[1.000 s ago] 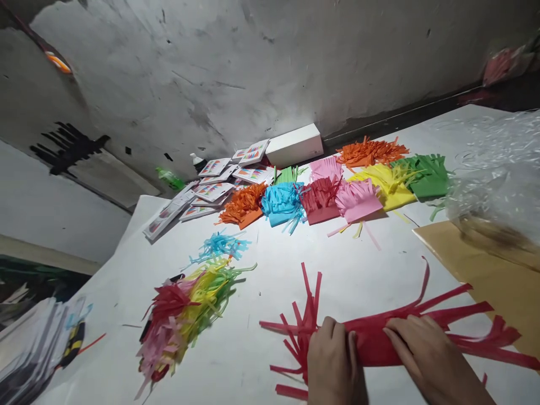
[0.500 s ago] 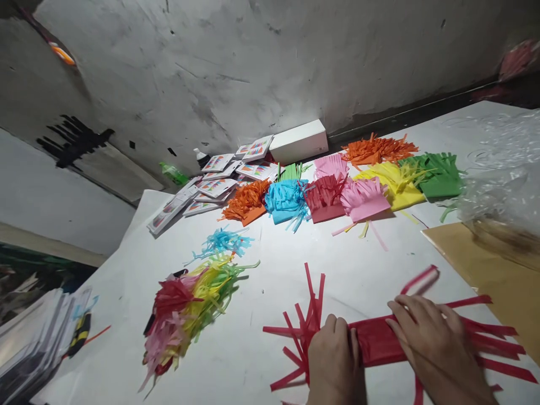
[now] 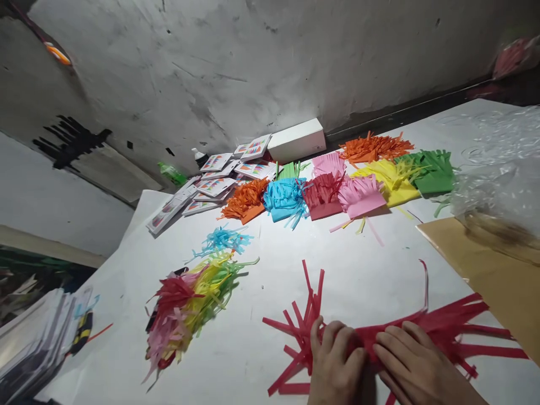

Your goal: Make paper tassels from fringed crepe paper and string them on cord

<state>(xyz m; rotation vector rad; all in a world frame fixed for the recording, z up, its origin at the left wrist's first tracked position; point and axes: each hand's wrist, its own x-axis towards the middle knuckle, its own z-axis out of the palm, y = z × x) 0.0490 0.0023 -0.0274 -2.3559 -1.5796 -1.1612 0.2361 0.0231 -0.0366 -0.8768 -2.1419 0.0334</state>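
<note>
A red fringed tissue paper [image 3: 451, 320] lies across the near right of the table, its cut strips spreading out at both ends. The fingers of my left hand [image 3: 337, 357] are curled over its middle band near the left fringe. Close beside it, my right hand [image 3: 411, 354] is closed on the same band, fingers bent over the top. The middle band looks narrow and gathered between the two hands. My palms hide part of it, and the lower edge of the paper is partly out of sight.
A mixed pile of tissue tassels [image 3: 189, 309] lies to the left, with blue shreds [image 3: 225, 241] above. Several fringed bundles, including a blue one [image 3: 284, 199], line the back near printed packets [image 3: 217, 187] and a white box [image 3: 297, 140]. Brown paper [image 3: 485, 264] and clear plastic [image 3: 498, 180] occupy the right.
My right hand has moved left, closer to my left hand. The flat red band between them is now narrower and bunched, and a strip at the upper right has swung upright.
</note>
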